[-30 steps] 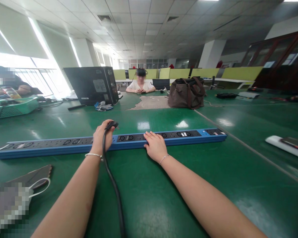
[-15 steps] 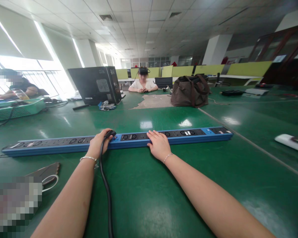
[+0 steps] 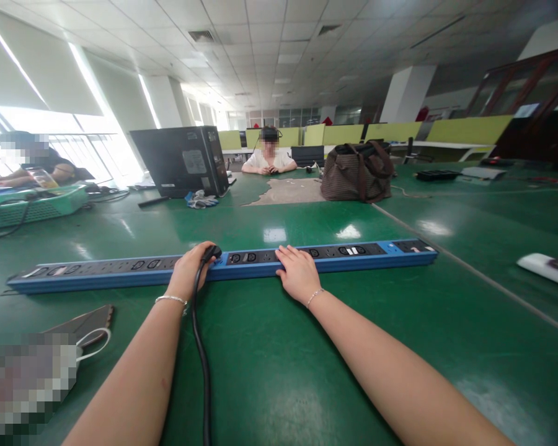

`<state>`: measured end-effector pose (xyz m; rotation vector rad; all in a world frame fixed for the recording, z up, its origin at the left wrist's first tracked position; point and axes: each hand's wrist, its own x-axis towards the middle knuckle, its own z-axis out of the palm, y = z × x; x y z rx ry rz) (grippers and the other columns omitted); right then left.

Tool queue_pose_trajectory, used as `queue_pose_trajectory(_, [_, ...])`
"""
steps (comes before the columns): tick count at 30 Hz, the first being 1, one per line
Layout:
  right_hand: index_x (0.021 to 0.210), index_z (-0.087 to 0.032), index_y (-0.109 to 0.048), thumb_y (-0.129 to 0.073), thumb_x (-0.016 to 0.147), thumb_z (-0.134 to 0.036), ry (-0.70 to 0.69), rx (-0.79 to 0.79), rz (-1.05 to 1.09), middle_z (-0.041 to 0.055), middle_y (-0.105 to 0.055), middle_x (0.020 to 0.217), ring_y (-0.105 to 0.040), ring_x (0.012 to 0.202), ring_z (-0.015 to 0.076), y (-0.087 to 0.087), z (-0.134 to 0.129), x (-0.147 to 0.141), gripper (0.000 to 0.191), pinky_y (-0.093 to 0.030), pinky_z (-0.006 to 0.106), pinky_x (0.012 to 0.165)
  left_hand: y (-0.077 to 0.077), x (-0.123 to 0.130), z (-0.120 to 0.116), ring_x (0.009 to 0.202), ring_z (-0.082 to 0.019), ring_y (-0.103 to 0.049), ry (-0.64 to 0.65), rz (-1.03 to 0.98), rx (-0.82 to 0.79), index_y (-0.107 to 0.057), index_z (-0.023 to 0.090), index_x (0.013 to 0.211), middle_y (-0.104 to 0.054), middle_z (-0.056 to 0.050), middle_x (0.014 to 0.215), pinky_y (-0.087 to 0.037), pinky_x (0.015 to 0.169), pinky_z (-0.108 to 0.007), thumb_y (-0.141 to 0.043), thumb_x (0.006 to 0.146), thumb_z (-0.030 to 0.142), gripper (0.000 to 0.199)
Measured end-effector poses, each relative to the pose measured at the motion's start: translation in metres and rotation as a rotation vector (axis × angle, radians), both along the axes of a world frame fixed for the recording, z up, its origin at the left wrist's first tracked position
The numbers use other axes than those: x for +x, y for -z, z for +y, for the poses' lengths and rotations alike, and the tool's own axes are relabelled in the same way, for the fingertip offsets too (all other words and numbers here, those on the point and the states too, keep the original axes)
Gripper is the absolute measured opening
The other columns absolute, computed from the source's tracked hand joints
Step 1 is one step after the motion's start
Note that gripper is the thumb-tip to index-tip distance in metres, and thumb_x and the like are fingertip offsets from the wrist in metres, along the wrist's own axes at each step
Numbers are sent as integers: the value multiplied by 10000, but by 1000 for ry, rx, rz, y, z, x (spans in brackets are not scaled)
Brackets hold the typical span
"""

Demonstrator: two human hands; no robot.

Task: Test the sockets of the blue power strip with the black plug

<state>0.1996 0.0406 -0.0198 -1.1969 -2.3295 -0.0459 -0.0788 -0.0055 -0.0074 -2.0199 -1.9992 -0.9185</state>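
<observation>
A long blue power strip (image 3: pixel 260 271) with black sockets lies crosswise on the green table. My left hand (image 3: pixel 190 269) is closed around a black power plug (image 3: pixel 212 253), held over the strip left of its middle. From the plug a thick black cable (image 3: pixel 203 353) runs down toward me. Whether the plug touches a socket I cannot tell. My right hand (image 3: pixel 297 271) rests on the strip right of its middle, fingers stretched flat across the top and the thumb at the near side.
A black computer case (image 3: pixel 177 162), a glove (image 3: pixel 201 199) and a brown bag (image 3: pixel 356 172) stand beyond the strip. At left are a green basket (image 3: pixel 51 204) and a pixelated object (image 3: pixel 28 384). A person (image 3: pixel 269 158) sits opposite; another (image 3: pixel 32 164) is at far left.
My left hand has shifted slightly right with the plug and cable. My right hand keeps its place on the strip.
</observation>
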Motion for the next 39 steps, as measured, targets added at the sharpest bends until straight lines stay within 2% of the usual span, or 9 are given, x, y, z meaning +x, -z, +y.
queue_pose_trajectory(7, [1268, -170, -515, -535, 815, -234, -8, 9, 3, 46, -487, 1359, -384, 1274, 215, 1, 1, 0, 459, -257, 399, 1037, 5, -5, 5, 981, -216, -575, 70, 67, 27, -513, 196, 1128, -629, -81, 1070, -425, 892, -324, -393, 847, 364, 349])
queue_pose_trajectory(18, [1267, -175, -516, -526, 820, -232, -5, 8, 9, 42, -491, 1355, -391, 1270, 208, 0, -1, 1, 451, -255, 385, 1043, -10, 5, -5, 988, -242, -583, -11, 254, -31, -511, 225, 1159, -633, -83, 1099, -411, 895, -376, -354, 876, 395, 365])
queue_pose_trajectory(29, [1275, -190, -510, -526, 824, -234, 0, -12, 2, 45, -485, 1361, -379, 1281, 202, -3, -2, 1, 453, -260, 390, 1042, -5, -3, -6, 936, -211, -615, 16, 85, -71, -523, 254, 1134, -661, -53, 1040, -450, 852, -324, -365, 864, 422, 356])
queue_pose_trajectory(36, [1272, -206, -512, -530, 821, -231, -2, -20, 2, 45, -482, 1364, -375, 1283, 204, -3, -2, 1, 452, -260, 389, 1039, -7, 5, -5, 987, -222, -593, 53, 134, -102, -514, 235, 1139, -635, -75, 1093, -436, 883, -336, -362, 869, 410, 357])
queue_pose_trajectory(39, [1270, -189, -514, -535, 817, -229, -3, -10, 7, 52, -485, 1361, -376, 1280, 206, -2, -2, 1, 455, -253, 390, 1041, -8, 11, -9, 989, -222, -594, 19, 155, -114, -508, 238, 1143, -634, -70, 1095, -438, 874, -338, -363, 871, 385, 342])
